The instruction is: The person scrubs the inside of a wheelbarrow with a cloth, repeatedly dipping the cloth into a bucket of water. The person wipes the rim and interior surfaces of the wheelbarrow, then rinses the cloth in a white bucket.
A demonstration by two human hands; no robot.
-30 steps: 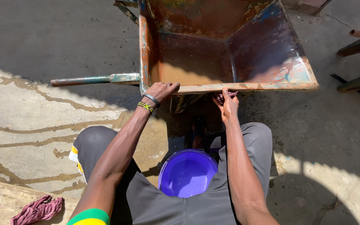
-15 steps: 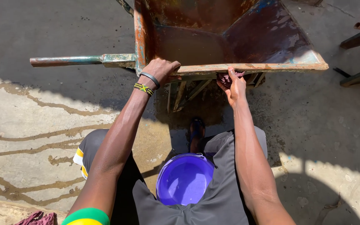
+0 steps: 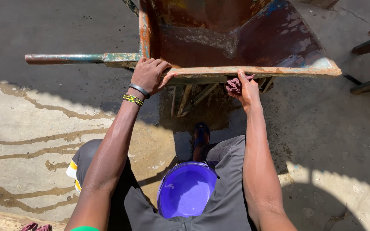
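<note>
The work in hand looks like wiping down the near rim of a rusty wheelbarrow (image 3: 253,70), which stands tipped on wet concrete just ahead of the person's knees. The left hand (image 3: 150,76) grips the rim's corner, fingers curled over the edge, steadying the tub. The right hand (image 3: 247,87) is closed around a dark red rag (image 3: 235,84), pressing it against the rim's underside. A purple bucket (image 3: 186,190) sits between the legs. The next move probably calls for firm rubbing along the edge while the wheelbarrow stays braced.
</note>
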